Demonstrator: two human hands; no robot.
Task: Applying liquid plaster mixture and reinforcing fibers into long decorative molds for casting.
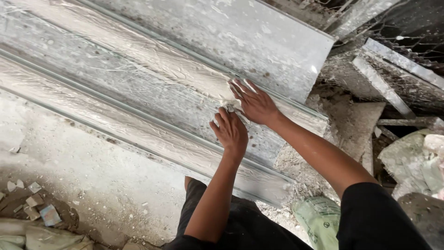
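**Two bare hands on wet plaster**

The left hand (230,132) and right hand (253,103) press a small pale lump of fibrous plaster (230,103) onto a long grey-white ridged plaster moulding (138,88) lying across the dusty concrete floor (83,171); a green woven sack (319,220) sits nearby.

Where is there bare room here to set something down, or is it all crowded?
Bare dusty floor lies left of the left hand, between the long plaster moulding and the scrap pile. It is crowded right of the right hand: rubble and boards, and a green sack.
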